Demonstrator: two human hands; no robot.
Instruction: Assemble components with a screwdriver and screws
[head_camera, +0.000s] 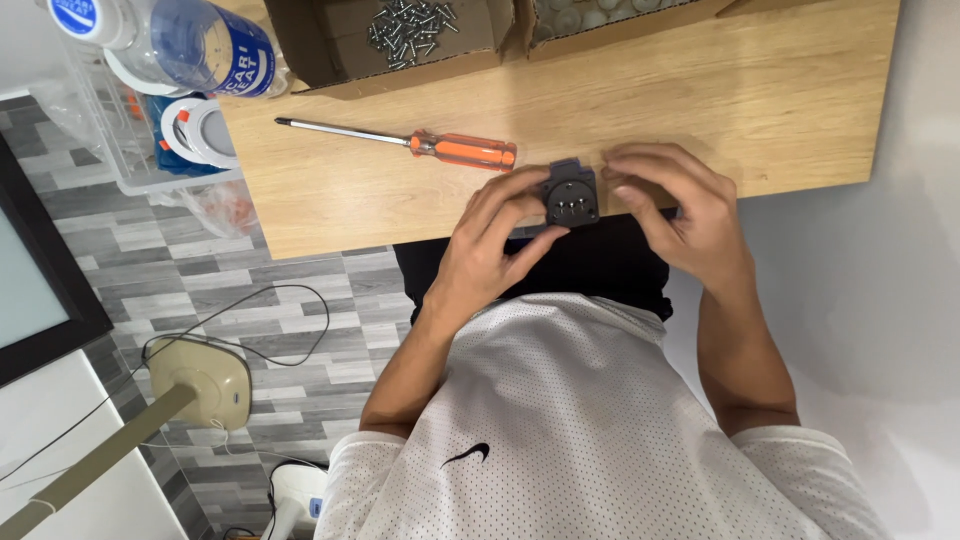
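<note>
A small dark grey socket part (571, 197) with a round face and metal pins sits at the near edge of the wooden table (760, 90). My left hand (490, 240) grips its left side with thumb and fingers. My right hand (685, 205) curls over its right side, fingertips pressed to its edge. A screwdriver (440, 148) with an orange handle lies on the table just left of my hands, its tip pointing left.
An open cardboard box of loose screws (410, 30) and a second box (600, 15) stand at the table's far side. A clear bottle (170, 40) and a plastic bin (150, 140) are at the left. A fan base (200, 380) stands on the tiled floor.
</note>
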